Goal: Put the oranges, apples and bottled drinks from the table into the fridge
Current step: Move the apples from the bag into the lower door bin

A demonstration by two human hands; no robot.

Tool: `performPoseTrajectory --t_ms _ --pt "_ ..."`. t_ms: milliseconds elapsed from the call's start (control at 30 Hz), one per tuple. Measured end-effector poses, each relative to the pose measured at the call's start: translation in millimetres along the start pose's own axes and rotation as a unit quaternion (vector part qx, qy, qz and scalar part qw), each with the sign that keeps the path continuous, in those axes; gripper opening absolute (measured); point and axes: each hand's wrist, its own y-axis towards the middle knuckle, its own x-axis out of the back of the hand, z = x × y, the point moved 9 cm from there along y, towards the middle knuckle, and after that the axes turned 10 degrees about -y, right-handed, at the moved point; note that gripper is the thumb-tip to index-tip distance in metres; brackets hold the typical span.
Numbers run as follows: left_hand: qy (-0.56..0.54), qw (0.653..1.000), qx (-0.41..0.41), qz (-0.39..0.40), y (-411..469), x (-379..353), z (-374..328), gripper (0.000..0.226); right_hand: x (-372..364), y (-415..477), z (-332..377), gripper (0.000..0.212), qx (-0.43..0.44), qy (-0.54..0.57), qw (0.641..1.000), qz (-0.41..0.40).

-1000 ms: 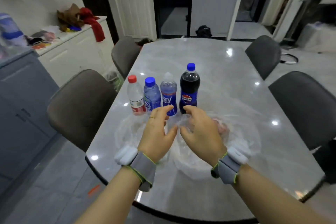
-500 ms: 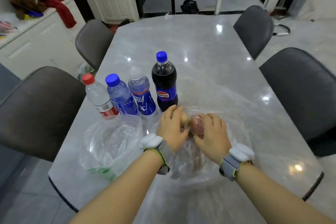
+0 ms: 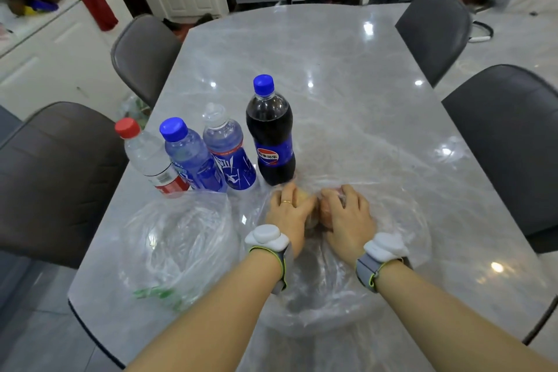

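Several bottles stand in a row on the marble table (image 3: 347,75): a red-capped water bottle (image 3: 148,157), a blue-capped bottle (image 3: 188,155), a clear-capped blue drink (image 3: 228,154) and a dark cola bottle (image 3: 270,133). Just in front of the cola lies a clear plastic bag (image 3: 401,220) with fruit in it. My left hand (image 3: 287,214) is closed over a yellowish fruit (image 3: 303,197). My right hand (image 3: 347,214) is closed over a reddish apple (image 3: 326,214). Both fruits are mostly hidden under my fingers.
A second clear plastic bag (image 3: 178,244) with green print lies at the near left of the table. Grey chairs stand on the left (image 3: 51,178), (image 3: 145,51) and on the right (image 3: 507,142), (image 3: 434,27). A white cabinet (image 3: 51,48) with clothes on it is at far left.
My view has dropped and moved closer to the table. Both hands went from hovering over the bag to closing on the fruit inside it; in the last half second they hardly moved.
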Motion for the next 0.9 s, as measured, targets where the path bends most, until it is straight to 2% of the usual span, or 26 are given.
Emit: performPoseTrajectory --t_ms 167,433,600,800,900 --pt "-0.028 0.999 -0.009 -0.031 -12 17 -5 0.064 5 -2 -2 0.071 -0.007 0.028 1.0 -0.013" --pt "-0.084 0.983 -0.001 -0.163 -63 103 0 0.065 74 -42 53 0.071 0.043 0.122 0.983 -0.133" --pt "-0.098 0.961 0.045 -0.253 -134 168 30 0.066 115 -66 137 0.071 0.133 0.185 0.962 -0.148" --pt "-0.099 0.911 0.107 -0.386 -256 251 84 0.065 150 -107 262 0.069 0.243 0.264 0.922 -0.145" --pt "-0.084 0.874 0.131 -0.46 -340 294 113 0.062 165 -147 341 0.07 0.323 0.293 0.891 -0.126"
